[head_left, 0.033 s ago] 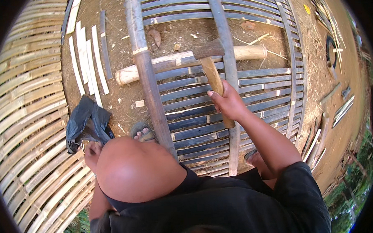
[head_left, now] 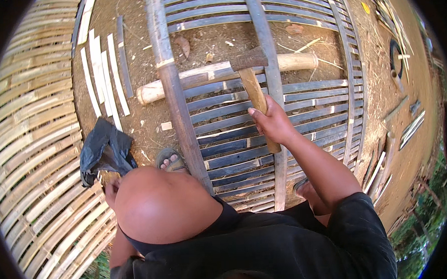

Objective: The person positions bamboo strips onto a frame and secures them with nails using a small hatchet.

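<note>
My right hand point(head_left: 272, 120) is closed round the wooden handle of a hatchet point(head_left: 254, 91). The hatchet's dark metal head lies over a thick bamboo pole point(head_left: 154, 91), which runs crosswise through a frame of dark bamboo slats point(head_left: 233, 144). At the left, my left hand point(head_left: 112, 190) is at the mouth of a black plastic bag point(head_left: 106, 147), its fingers bent around something brownish. My knee covers part of that hand, so what it grips is unclear.
A bench of pale bamboo slats point(head_left: 39, 147) fills the left side. Several pale strips point(head_left: 106, 80) lie on the dirt beyond the bag. Long rails point(head_left: 174, 97) of the frame stand close to my sandalled foot point(head_left: 172, 160). Bamboo pieces and a black ring point(head_left: 395, 59) lie at the right.
My left hand has shifted slightly, and more of the brownish thing shows by the bag's mouth. The view has moved a little; the right hand keeps its grip on the hatchet.
</note>
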Demonstrator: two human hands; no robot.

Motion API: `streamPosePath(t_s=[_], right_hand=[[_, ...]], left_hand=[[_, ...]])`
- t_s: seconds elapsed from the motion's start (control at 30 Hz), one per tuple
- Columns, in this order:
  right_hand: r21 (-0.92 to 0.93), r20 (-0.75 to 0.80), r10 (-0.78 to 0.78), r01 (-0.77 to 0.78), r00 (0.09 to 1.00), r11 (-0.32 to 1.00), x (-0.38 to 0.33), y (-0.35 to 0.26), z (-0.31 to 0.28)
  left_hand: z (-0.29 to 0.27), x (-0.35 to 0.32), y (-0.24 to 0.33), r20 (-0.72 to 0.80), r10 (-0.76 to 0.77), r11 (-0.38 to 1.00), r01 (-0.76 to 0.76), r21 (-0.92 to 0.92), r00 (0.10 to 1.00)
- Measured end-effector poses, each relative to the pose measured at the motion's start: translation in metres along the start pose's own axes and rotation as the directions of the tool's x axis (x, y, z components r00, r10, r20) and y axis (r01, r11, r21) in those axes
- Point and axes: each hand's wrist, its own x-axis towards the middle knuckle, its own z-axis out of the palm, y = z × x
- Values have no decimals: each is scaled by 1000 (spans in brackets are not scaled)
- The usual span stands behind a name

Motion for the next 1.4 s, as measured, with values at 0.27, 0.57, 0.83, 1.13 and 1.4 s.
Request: streamPosePath(t_s=[0.27,0.57,0.83,1.13,1.4], right_hand=[[421,-353,38,122,935,899,-3,31,-18],[613,-512,180,211,840,761,1,39,-3],[667,-553,249,244,795,704,1,47,20],[546,-530,213,138,821,826,-1,39,26],[-31,-767,-132,170,628,985,-8,37,27]], left_hand=[[47,96,248,46,635,682,-532,-502,771],[273,111,453,275,954,261,-790,-555,121],[309,111,449,194,980,74,-808,-584,-50],[316,117,445,110,990,-6,-811,-584,-86],[316,113,447,107,992,16,-808,-589,-59]])
